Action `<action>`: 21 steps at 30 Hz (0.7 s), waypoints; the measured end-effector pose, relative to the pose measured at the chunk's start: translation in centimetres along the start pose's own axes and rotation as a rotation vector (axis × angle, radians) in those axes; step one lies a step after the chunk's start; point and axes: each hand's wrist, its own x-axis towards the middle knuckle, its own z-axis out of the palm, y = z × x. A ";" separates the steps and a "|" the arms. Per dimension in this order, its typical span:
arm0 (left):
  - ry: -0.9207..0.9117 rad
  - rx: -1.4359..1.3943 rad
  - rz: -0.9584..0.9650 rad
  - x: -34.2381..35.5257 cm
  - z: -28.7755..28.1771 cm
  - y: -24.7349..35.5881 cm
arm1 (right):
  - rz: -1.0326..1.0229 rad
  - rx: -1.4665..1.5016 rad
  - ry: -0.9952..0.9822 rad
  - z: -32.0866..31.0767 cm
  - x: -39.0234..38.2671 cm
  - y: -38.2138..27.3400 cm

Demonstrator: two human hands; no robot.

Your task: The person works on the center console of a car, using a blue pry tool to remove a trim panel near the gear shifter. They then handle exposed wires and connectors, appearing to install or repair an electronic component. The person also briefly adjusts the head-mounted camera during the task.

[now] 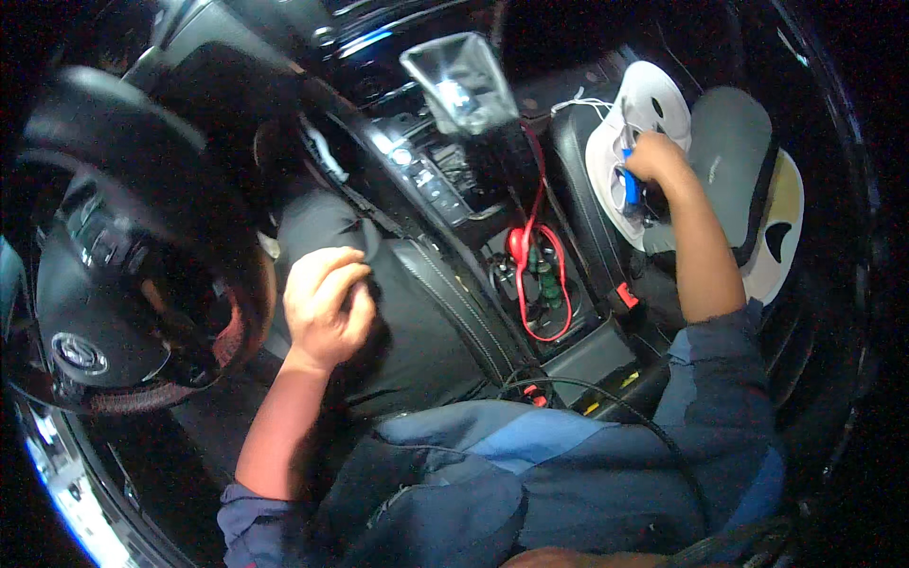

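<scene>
My right hand (pixel 656 159) reaches down into a white, curved, shell-like piece (pixel 663 90) on the passenger seat. Its fingers are closed at a blue item (pixel 631 186), and their tips are partly hidden, so what they grip is unclear. Small dark and clear pieces lie in the white shell around the fingers. Next to that hand is a dark grey rounded pad or case (pixel 731 142), with another white piece (pixel 784 227) showing beneath it. My left hand (pixel 327 305) hovers over my thigh, fingers loosely bent and thumb apart, with nothing visible in it.
At the left is the steering wheel (pixel 118 364). The gear lever (pixel 464 85) stands in the centre console, blurred and shiny on top. A red cable (pixel 565 284) loops around the cup holder area. A red buckle (pixel 626 295) sits beside the passenger seat; a dark cable (pixel 615 393) crosses my lap.
</scene>
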 end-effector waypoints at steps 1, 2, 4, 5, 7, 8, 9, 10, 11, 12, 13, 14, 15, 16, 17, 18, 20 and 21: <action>0.011 -0.011 0.032 0.2 0.1 -0.1 | 0.001 0.008 0.070 -0.8 -1.0 -0.4; 0.004 -0.012 0.038 0.6 0.2 -0.1 | 0.043 -0.003 0.108 -1.8 -2.5 -0.7; -0.002 -0.035 0.056 1.3 0.7 0.0 | -0.119 0.062 0.245 -3.6 -5.6 -2.7; 0.013 -0.010 0.054 1.7 1.0 0.2 | -0.265 0.133 0.279 -3.9 -7.1 -4.7; 0.009 0.111 0.042 2.4 1.8 0.5 | -0.588 0.367 0.144 -3.1 -10.1 -9.3; -0.002 0.181 0.038 2.8 2.2 0.7 | -0.720 0.424 0.085 -2.3 -11.0 -12.0; -0.020 0.256 0.041 3.3 2.5 0.7 | -0.727 0.458 0.021 -1.3 -11.6 -14.8; -0.111 0.345 -0.033 3.5 2.7 0.8 | -0.758 0.449 0.002 -0.4 -11.5 -17.4; -0.173 0.370 -0.091 4.0 3.1 0.7 | -0.646 0.500 -0.113 0.4 -10.9 -19.9; -0.216 0.394 -0.140 4.7 3.6 0.4 | -0.537 0.614 -0.068 1.3 -10.4 -22.2; -0.246 0.392 -0.207 5.4 4.3 0.2 | -0.453 0.687 0.014 2.4 -10.2 -23.5; -0.300 0.394 -0.252 6.1 5.0 -0.2 | -0.396 0.764 0.017 3.3 -9.8 -24.5; -0.333 0.382 -0.315 6.9 5.9 -0.5 | -0.351 0.871 0.055 4.3 -9.7 -25.3; -0.331 0.365 -0.362 7.6 6.9 -0.8 | -0.273 0.965 0.086 5.2 -9.6 -25.8; -0.277 0.312 -0.439 8.1 8.0 -1.0 | -0.286 1.009 0.032 5.9 -9.3 -25.8; -0.244 0.253 -0.524 8.7 9.1 -1.4 | -0.305 1.090 0.070 6.7 -9.3 -25.8; -0.343 0.046 -0.942 9.7 10.8 -2.5 | -0.350 1.253 0.161 7.9 -9.0 -25.8; -0.361 -0.013 -0.990 9.9 11.4 -3.0 | -0.386 1.314 0.095 8.3 -8.7 -25.6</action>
